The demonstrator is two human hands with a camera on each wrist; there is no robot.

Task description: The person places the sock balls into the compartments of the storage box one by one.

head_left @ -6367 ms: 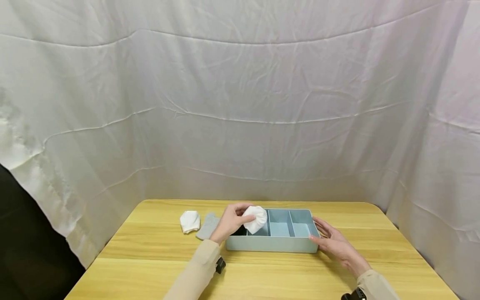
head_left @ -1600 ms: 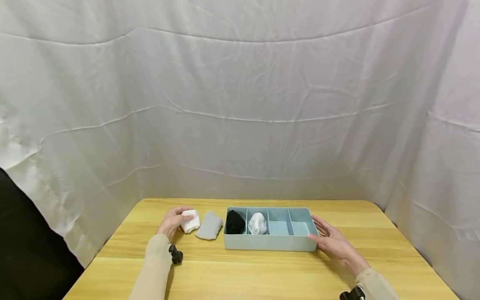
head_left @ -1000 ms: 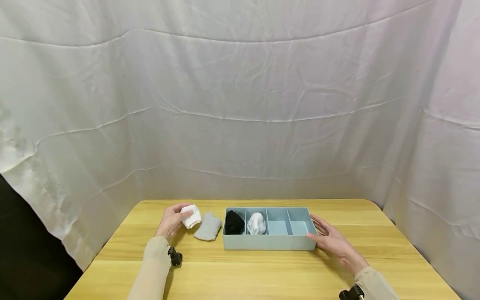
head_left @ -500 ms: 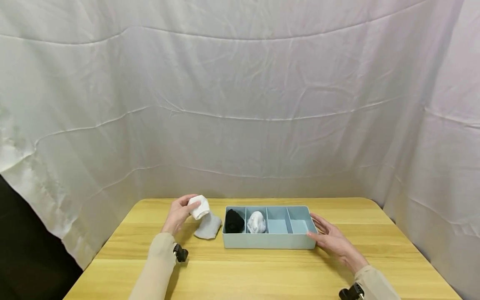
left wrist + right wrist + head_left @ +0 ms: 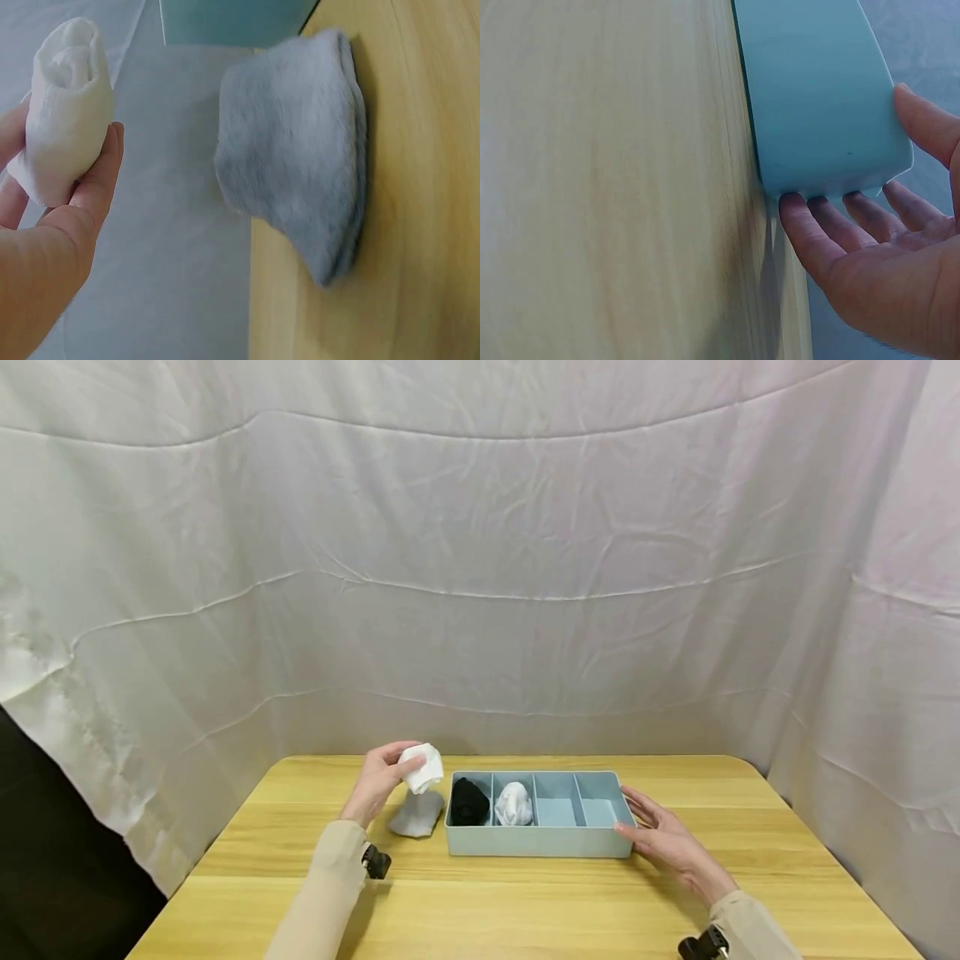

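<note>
Gripping a rolled white sock (image 5: 422, 767), the left hand (image 5: 377, 781) is raised above the tabletop (image 5: 525, 902) just left of the blue organiser tray (image 5: 537, 841), the landmark for all positions here. Head view: a second earlier this hand lay low on the tabletop, well left of the tray, closing on the same sock; it has since lifted the sock and carried it rightward, so that the sock now hangs above the grey sock (image 5: 417, 815), which lies flat against the tray's left end. Inside the tray, a black sock (image 5: 468, 802) fills the leftmost compartment and a white bundle (image 5: 514, 804) the second; the two compartments to the right hold nothing. The right hand (image 5: 660, 839) rests with straight fingers against the tray's right end, unmoved across the sequence. Judged from this, the lift is complete and the carry towards the tray is under way.

Left wrist view: the thumb and fingers (image 5: 96, 180) curl round the rolled white sock (image 5: 66, 142), held clear of the tabletop (image 5: 427, 225); the grey sock (image 5: 300, 187) lies apart from the hand, with a corner of the tray (image 5: 225, 19) beyond it.

Right wrist view: the right hand (image 5: 885, 270) lies flat, its fingertips (image 5: 799, 210) touching the lower edge of the tray's end wall (image 5: 817, 97); its grip is relaxed and encloses nothing.
</note>
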